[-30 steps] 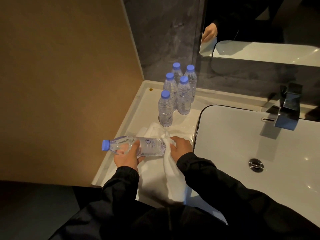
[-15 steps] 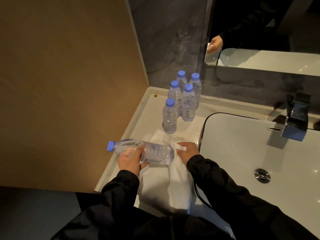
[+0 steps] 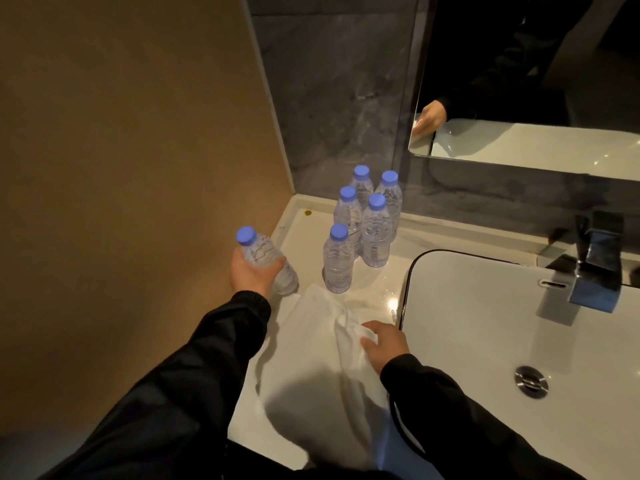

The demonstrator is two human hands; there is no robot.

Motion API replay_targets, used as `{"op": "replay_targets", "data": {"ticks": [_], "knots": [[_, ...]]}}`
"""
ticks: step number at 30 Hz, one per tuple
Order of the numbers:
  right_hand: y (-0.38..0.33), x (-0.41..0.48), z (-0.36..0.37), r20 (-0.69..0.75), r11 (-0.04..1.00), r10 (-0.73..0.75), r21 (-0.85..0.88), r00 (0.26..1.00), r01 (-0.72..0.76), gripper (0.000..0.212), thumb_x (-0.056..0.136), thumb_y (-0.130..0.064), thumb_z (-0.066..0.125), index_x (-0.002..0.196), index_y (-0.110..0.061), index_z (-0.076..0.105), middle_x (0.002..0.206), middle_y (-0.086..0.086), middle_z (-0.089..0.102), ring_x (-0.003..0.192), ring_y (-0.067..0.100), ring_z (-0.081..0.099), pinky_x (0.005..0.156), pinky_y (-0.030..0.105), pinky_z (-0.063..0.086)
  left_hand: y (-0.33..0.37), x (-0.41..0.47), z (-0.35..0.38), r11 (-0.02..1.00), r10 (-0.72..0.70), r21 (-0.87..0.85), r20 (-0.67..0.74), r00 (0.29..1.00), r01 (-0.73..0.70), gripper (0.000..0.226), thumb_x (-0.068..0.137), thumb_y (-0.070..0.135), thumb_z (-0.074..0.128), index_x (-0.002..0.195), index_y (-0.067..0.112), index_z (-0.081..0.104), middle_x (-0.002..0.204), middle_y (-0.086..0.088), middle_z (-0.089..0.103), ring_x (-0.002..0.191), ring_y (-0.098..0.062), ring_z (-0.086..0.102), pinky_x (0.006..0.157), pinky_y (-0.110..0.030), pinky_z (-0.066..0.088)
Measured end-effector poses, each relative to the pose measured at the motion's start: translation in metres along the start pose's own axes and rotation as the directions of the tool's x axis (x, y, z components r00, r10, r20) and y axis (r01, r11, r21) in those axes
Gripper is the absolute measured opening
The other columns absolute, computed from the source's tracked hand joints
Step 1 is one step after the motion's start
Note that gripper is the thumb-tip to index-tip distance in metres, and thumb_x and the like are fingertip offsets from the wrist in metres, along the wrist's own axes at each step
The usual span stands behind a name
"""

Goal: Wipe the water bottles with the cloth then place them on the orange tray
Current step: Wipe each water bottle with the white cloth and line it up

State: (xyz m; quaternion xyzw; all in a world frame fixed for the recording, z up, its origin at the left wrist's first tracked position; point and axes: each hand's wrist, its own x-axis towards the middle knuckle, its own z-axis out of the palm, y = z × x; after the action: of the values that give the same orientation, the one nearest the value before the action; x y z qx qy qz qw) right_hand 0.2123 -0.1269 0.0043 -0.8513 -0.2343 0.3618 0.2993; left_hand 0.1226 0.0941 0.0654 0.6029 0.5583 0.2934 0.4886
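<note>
Water bottle (image 3: 258, 249) sits in the left hand (image 3: 252, 275), whose fingers wrap round its lower body. Its long axis tilts, blue cap up and to the left and base down toward the counter (image 3: 301, 225), just left of the cloth (image 3: 304, 348). The right hand (image 3: 386, 344) lies on the far side of that white cloth beside the sink (image 3: 485, 323), fingers curled on a bunched fold of it. The left hand alone carries the bottle, so the placing falls to it. No orange tray shows in the head view, so which way the bottle must travel cannot be told. Five more bottles (image 3: 375, 237) stand upright in a close cluster behind. Their labels carry faint print, too small to read.
</note>
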Motion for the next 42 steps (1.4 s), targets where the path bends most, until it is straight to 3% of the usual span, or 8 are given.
{"op": "replay_targets", "data": {"ticks": [8, 17, 21, 23, 27, 32, 37, 42], "knots": [[-0.002, 0.019, -0.01, 0.07, 0.971, 0.025, -0.239, 0.997, -0.008, 0.03, 0.088, -0.024, 0.049, 0.112, -0.013, 0.063, 0.118, 0.011, 0.065, 0.113, 0.032, 0.057, 0.093, 0.033, 0.045, -0.004, 0.04, 0.039, 0.981, -0.009, 0.193, 0.025, 1.0, 0.004, 0.061, 0.067, 0.016, 0.082, 0.121, 0.015, 0.054, 0.113, -0.005, 0.062, 0.103, -0.026, 0.06, 0.096, -0.038, 0.048], [-0.001, 0.02, -0.007, 0.07, 0.971, 0.032, -0.24, 0.997, -0.014, 0.033, 0.087, -0.019, 0.053, 0.118, -0.015, 0.06, 0.125, 0.012, 0.06, 0.118, 0.032, 0.051, 0.098, 0.032, 0.041, 0.0, 0.036, 0.041, 0.985, -0.048, 0.169, 0.07, 0.996, 0.035, 0.082, 0.07, 0.015, 0.08, 0.137, 0.013, 0.032, 0.128, -0.008, 0.049, 0.12, -0.03, 0.051, 0.103, -0.041, 0.041], [-0.002, 0.018, -0.007, 0.061, 0.985, 0.045, -0.166, 0.997, -0.035, 0.031, 0.084, -0.018, 0.055, 0.114, -0.016, 0.062, 0.12, 0.009, 0.064, 0.114, 0.03, 0.055, 0.095, 0.03, 0.044, -0.001, -0.01, 0.042, 0.981, 0.182, 0.085, -0.081, 0.98, -0.175, 0.085, 0.074, 0.014, 0.07, 0.142, 0.006, 0.021, 0.138, -0.018, 0.03, 0.126, -0.036, 0.039, 0.11, -0.043, 0.032], [-0.002, 0.015, -0.007, 0.054, 0.991, 0.067, -0.119, 0.996, -0.06, 0.034, 0.084, -0.019, 0.058, 0.118, -0.017, 0.06, 0.125, 0.007, 0.062, 0.117, 0.027, 0.054, 0.098, 0.028, 0.042, -0.01, -0.04, 0.049, 0.958, 0.277, 0.055, 0.09, 0.956, -0.283, 0.079, 0.073, 0.015, 0.068, 0.139, 0.007, 0.025, 0.133, -0.016, 0.034, 0.119, -0.031, 0.042, 0.105, -0.045, 0.038], [0.001, 0.009, -0.009, 0.048, 0.993, 0.098, -0.068, 0.994, -0.094, 0.045, 0.085, -0.019, 0.06, 0.129, -0.016, 0.051, 0.137, 0.005, 0.052, 0.128, 0.023, 0.047, 0.107, 0.026, 0.034, -0.013, -0.053, 0.081, 0.968, 0.124, 0.144, 0.432, 0.893, -0.204, 0.108, 0.065, 0.025, 0.084, 0.146, 0.019, 0.013, 0.15, -0.006, 0.023, 0.134, -0.022, 0.034, 0.111, -0.042, 0.034], [0.005, 0.005, -0.011, 0.024, 0.99, 0.142, 0.019, 0.99, -0.143, 0.045, 0.083, -0.024, 0.062, 0.126, -0.014, 0.054, 0.135, 0.007, 0.053, 0.125, 0.024, 0.048, 0.102, 0.025, 0.036, 0.004, -0.039, 0.109, 0.975, 0.096, 0.161, 0.322, 0.942, -0.154, 0.072, 0.07, 0.027, 0.081, 0.127, 0.018, 0.038, 0.112, 0.005, 0.053, 0.106, -0.02, 0.055, 0.085, -0.027, 0.041], [0.004, 0.007, -0.01, 0.027, 0.946, 0.244, 0.212, 0.969, -0.244, 0.034, 0.078, -0.022, 0.067, 0.109, -0.01, 0.063, 0.109, 0.008, 0.062, 0.099, 0.024, 0.058, 0.075, 0.021, 0.04, 0.004, -0.04, 0.094, 0.99, 0.088, 0.092, 0.208, 0.974, -0.109, 0.063, 0.07, 0.024, 0.081, 0.121, 0.01, 0.048, 0.115, -0.006, 0.061, 0.1, -0.021, 0.058, 0.087, -0.028, 0.044], [0.004, 0.007, 0.007, -0.019, 0.916, 0.237, 0.338, 0.971, -0.217, 0.022, 0.082, -0.019, 0.059, 0.101, -0.009, 0.057, 0.094, 0.007, 0.052, 0.087, 0.021, 0.049, 0.073, 0.027, 0.037, 0.006, -0.061, 0.037, 0.988, 0.154, -0.04, 0.067, 0.986, -0.152, 0.06, 0.067, 0.017, 0.084, 0.119, 0.008, 0.055, 0.107, -0.003, 0.066, 0.094, -0.014, 0.064, 0.082, -0.014, 0.051]]}}
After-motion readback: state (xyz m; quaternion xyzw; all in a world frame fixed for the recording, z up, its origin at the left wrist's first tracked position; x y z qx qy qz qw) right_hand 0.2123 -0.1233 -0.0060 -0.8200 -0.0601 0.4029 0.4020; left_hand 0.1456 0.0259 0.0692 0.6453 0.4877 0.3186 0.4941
